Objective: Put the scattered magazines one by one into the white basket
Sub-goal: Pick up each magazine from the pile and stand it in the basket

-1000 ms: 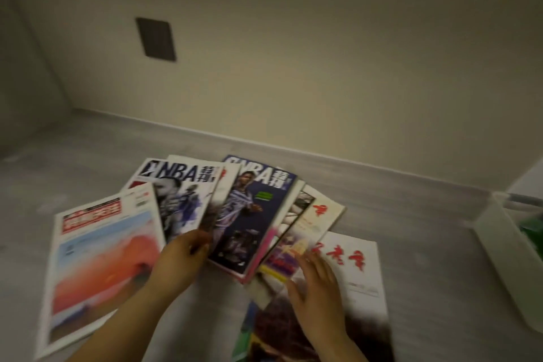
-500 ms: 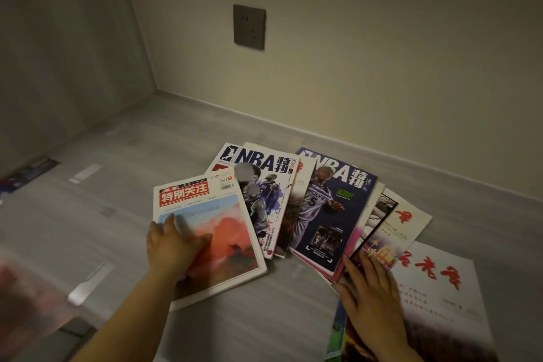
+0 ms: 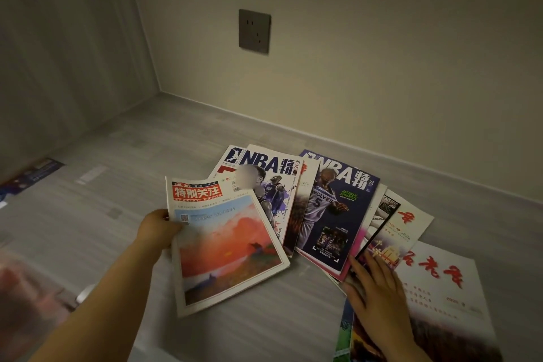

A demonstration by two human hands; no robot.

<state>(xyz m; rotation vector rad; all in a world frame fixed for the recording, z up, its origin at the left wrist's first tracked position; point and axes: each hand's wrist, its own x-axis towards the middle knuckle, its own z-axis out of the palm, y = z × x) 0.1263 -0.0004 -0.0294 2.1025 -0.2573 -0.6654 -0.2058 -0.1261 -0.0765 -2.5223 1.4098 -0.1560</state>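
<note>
Several magazines lie fanned out on the grey floor. My left hand [image 3: 157, 229] grips the left edge of a white magazine with a red-orange sunset cover [image 3: 223, 247], its top edge raised off the floor. Behind it lie a white NBA magazine [image 3: 270, 173] and a dark blue NBA magazine [image 3: 338, 214]. My right hand [image 3: 374, 294] rests flat, fingers spread, on the overlapping magazines at the right, beside a white magazine with red characters [image 3: 440, 288]. The white basket is out of view.
A beige wall with a dark socket [image 3: 254, 31] stands behind the pile. A grey panel [image 3: 58, 53] closes the left side. A blue leaflet [image 3: 32, 175] lies on the floor far left, and a blurred reddish object [image 3: 20, 288] sits at bottom left.
The view has swung left, so the basket dropped out of sight. My left hand moved from the NBA magazine to the sunset magazine, gripped its left edge and tilted it up. My right hand stayed on the pile.
</note>
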